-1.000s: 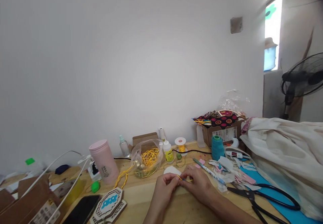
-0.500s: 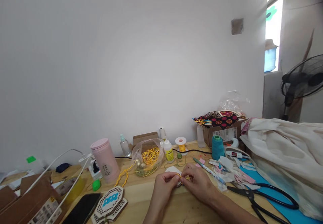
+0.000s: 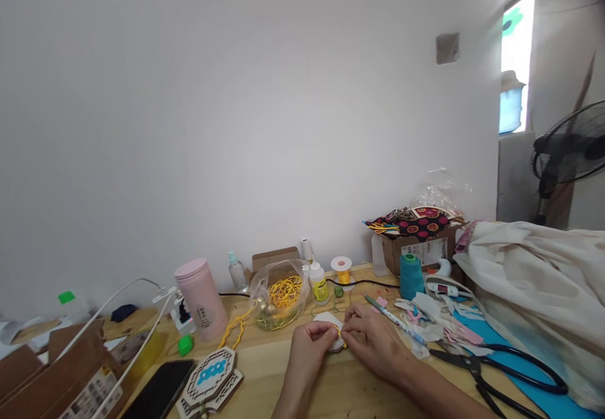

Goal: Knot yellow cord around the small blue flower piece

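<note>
Both hands meet low in the middle of the view, over the wooden table. My left hand (image 3: 309, 351) pinches a yellow cord (image 3: 336, 329) between thumb and forefinger. Close beside it, my right hand (image 3: 371, 338) has its fingertips closed on the same cord, a short yellow end showing below them. Under the fingers lies a small white piece (image 3: 326, 318), partly covered by the hands; its full shape is hidden. To the left rests an octagonal wooden ornament (image 3: 210, 378) with a cut-out border and a blue pattern, a twisted yellow cord at its top.
Black-handled scissors (image 3: 472, 363), a pen (image 3: 390, 318), paper scraps and a teal thread cone (image 3: 411, 277) lie right. Behind stand a glue bottle (image 3: 318, 283), a yellow spool (image 3: 342, 271) and a bag of yellow cord (image 3: 283, 293). A pink tumbler (image 3: 201, 299) and phone (image 3: 161, 390) are left.
My fingers have shifted slightly on the yellow cord, and the right fingertips have parted a little from the left. More of the white piece shows. The whole view has moved slightly.
</note>
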